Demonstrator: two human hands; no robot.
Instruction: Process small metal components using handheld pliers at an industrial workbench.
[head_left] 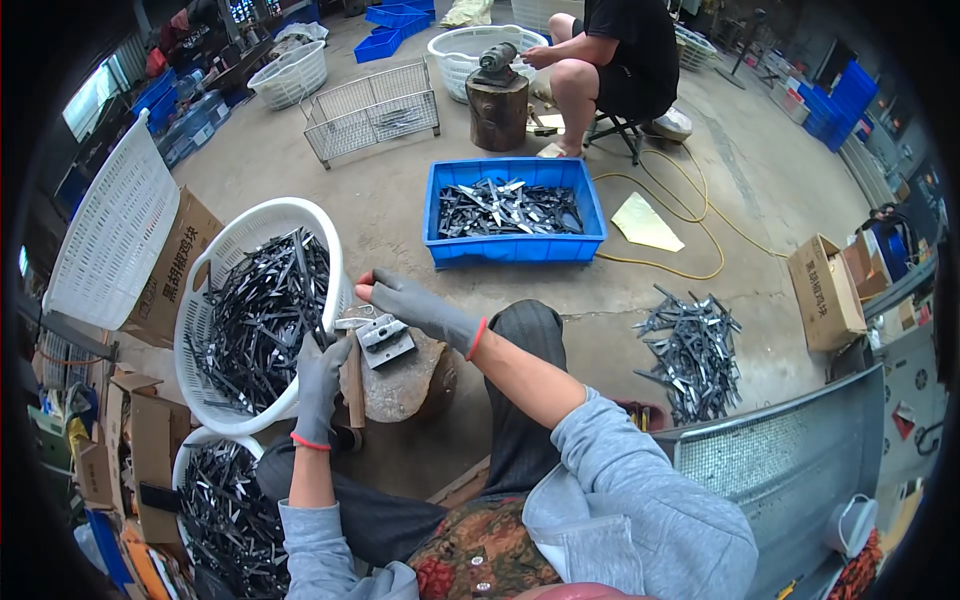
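Note:
My left hand (322, 378), in a grey glove with a red cuff, is closed at the inner rim of a white plastic basket (337, 250). A slim dark metal piece (319, 332) shows at its fingertips. Dark blade-like metal pieces (262, 320) fill the basket. My right hand (412, 303), gloved likewise with bare fingertips, reaches left above a wood stump (410, 390), its fingers curled together; whatever they hold is too small to make out. On the stump sit a steel block (385, 341) and a hammer with a wooden handle (355, 385).
Ahead stands a blue bin (515, 248) of similar pieces; a loose pile (695, 355) lies on the floor at right. A second full basket (230, 510) is at lower left. Beyond, a seated person (625, 60) works beside another stump (498, 115). A yellow cable (715, 235) crosses the floor.

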